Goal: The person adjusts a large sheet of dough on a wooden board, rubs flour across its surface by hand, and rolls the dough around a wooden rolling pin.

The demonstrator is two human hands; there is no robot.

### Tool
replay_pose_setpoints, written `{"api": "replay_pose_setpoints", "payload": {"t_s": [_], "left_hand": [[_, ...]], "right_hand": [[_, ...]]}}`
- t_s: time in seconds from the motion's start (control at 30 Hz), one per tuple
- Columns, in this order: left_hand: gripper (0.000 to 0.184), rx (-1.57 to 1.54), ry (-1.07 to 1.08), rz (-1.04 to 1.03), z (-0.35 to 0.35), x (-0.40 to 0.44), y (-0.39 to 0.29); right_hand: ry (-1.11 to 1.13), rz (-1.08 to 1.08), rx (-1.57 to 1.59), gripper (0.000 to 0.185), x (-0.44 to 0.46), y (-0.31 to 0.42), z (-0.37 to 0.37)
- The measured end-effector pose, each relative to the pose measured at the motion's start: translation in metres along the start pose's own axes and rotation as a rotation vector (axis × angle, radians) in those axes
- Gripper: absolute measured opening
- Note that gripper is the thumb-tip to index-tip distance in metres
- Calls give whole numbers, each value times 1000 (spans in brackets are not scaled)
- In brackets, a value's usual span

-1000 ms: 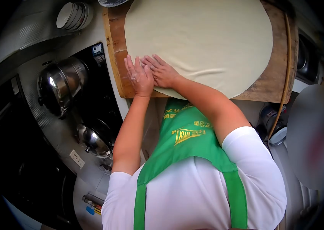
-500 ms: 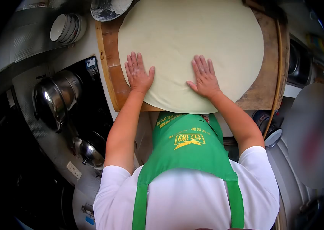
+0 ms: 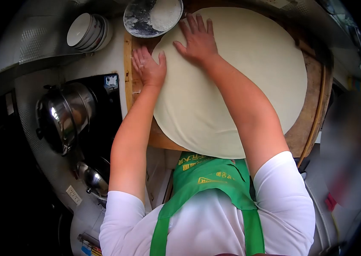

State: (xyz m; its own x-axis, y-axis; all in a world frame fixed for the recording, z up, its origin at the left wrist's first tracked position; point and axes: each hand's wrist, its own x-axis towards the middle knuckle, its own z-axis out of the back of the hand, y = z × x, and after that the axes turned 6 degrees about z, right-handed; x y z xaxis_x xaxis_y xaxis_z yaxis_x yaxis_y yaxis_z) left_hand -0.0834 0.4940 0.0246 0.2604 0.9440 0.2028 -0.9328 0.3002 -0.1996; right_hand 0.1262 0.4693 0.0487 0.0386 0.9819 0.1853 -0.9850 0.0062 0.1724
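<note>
A large, thin, round sheet of dough (image 3: 240,81) covers most of a wooden board (image 3: 311,94) and hangs a little over its front edge. My left hand (image 3: 149,68) is at the sheet's left edge, fingers stretched out over the board and thumb apart. Farther up, my right hand (image 3: 198,40) lies flat on the dough near its far left edge, fingers spread. Just beyond the fingertips stands a metal bowl (image 3: 135,19) with white flour (image 3: 165,15) in it. Neither hand grips anything.
Stacked bowls (image 3: 80,32) stand on the counter at the upper left. A large steel pot (image 3: 71,109) and a smaller lidded pan (image 3: 93,177) are on the left. A long wooden rod (image 3: 317,115) lies along the board's right side.
Both hands have moved away from me over the dough, the right one also leftward toward the flour bowl. The view has shifted, so the board appears lower and farther right.
</note>
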Motion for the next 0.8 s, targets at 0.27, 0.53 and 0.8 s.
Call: {"api": "replay_pose_setpoints", "payload": {"t_s": [0.27,0.53,0.8], "left_hand": [[60,-863,-284,409,15,62,-25],[27,-1226,283,882,52,79,-32],[32,-1339,224,908,72,75,-14]], "right_hand": [[-83,-141,-3,66,28,-49,-3],[-420,212,523,18,66,5,80],[219,112,261,19,103,41,34]]}}
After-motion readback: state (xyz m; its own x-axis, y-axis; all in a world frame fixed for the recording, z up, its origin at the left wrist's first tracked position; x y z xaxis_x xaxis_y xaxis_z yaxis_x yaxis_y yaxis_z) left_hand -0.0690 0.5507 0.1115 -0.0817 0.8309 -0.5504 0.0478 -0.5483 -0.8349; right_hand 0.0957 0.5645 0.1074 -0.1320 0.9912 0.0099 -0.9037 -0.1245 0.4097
